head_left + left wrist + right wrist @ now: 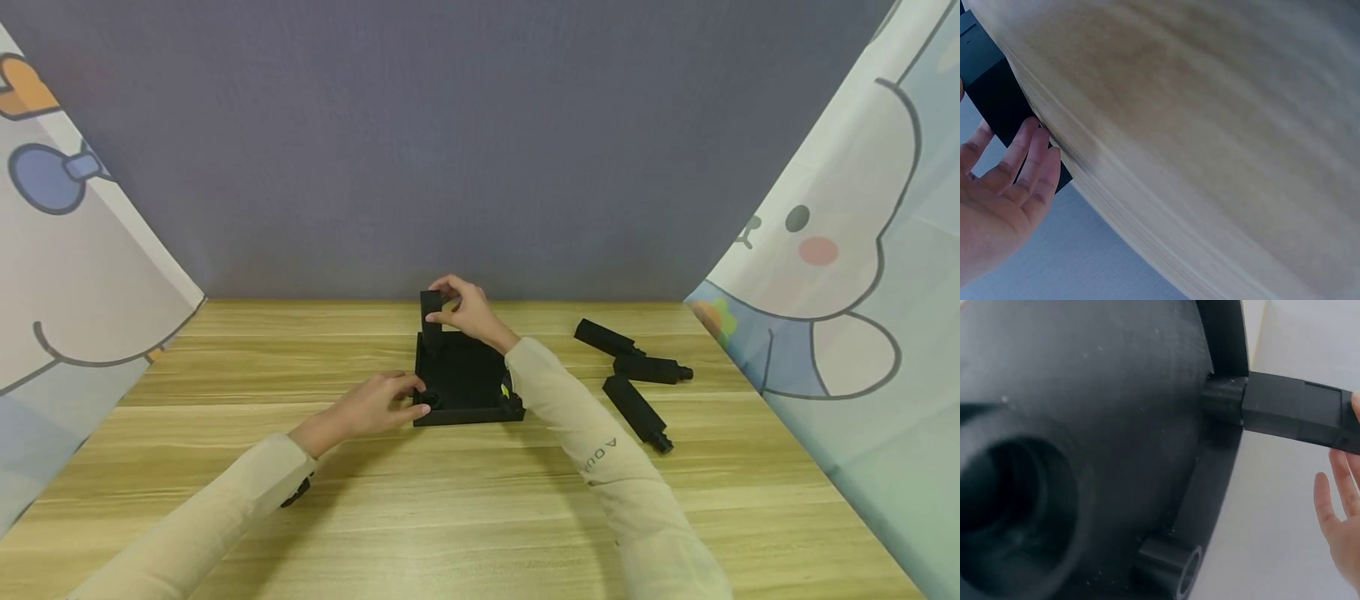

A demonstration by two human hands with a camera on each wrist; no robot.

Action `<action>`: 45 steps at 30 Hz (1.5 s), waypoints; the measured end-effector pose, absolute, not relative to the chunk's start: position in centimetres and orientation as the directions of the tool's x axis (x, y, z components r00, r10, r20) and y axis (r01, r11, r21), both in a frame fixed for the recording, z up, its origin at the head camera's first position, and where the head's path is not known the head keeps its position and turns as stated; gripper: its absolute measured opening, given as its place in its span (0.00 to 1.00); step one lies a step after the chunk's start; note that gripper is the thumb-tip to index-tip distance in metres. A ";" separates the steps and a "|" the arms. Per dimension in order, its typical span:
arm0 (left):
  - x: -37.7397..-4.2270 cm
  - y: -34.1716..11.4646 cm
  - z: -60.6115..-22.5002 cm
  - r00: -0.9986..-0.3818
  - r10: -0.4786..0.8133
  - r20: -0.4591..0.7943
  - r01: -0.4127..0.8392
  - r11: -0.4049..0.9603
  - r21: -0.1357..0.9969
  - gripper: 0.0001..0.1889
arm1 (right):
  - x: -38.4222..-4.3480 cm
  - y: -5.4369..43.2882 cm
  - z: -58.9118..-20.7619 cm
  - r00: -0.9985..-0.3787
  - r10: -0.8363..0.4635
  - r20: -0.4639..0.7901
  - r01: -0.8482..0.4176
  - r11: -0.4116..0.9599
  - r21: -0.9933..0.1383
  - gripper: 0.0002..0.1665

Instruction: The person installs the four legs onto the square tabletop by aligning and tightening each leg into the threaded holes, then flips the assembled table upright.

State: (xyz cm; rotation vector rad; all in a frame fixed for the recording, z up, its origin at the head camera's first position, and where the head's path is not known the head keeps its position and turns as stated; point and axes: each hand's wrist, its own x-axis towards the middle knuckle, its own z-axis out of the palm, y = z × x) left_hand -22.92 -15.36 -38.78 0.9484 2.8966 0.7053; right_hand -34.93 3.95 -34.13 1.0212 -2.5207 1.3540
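Black square plastic-looking tray: black rectangular block upright at its far-left corner, right hand pinching it; left hand relaxed, fingers touching near-left corner.

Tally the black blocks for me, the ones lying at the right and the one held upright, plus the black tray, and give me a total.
Black blocks lying at right: 3
Upright black block: 1
Black tray: 1
Total: 5

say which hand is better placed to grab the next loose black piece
Likely the right hand: the three loose pieces lie on its side, though it currently holds an upright piece.
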 end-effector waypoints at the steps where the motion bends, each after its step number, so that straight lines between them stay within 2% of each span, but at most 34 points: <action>1: -22.9 -15.4 -38.8 -0.815 0.566 0.124 0.559 0.713 0.423 0.20 | -35.0 4.0 -34.0 -0.766 -0.521 0.377 -0.603 0.378 -0.702 0.26; 14: -22.9 -15.3 -38.9 -0.817 0.560 0.139 0.562 0.718 0.410 0.19 | -35.3 4.5 -32.5 -0.732 -0.612 0.301 -0.611 0.393 -0.687 0.27; 21: -22.9 -15.4 -39.0 -0.816 0.561 0.140 0.563 0.717 0.411 0.19 | -35.2 4.4 -33.1 -0.752 -0.577 0.318 -0.595 0.388 -0.704 0.25; 33: -22.9 -15.3 -39.0 -0.821 0.555 0.134 0.556 0.722 0.412 0.19 | -34.9 4.4 -33.9 -0.765 -0.520 0.380 -0.606 0.379 -0.700 0.27; 45: -22.9 -15.4 -38.8 -0.817 0.562 0.131 0.559 0.716 0.417 0.19 | -35.5 4.5 -32.7 -0.715 -0.630 0.302 -0.623 0.380 -0.684 0.33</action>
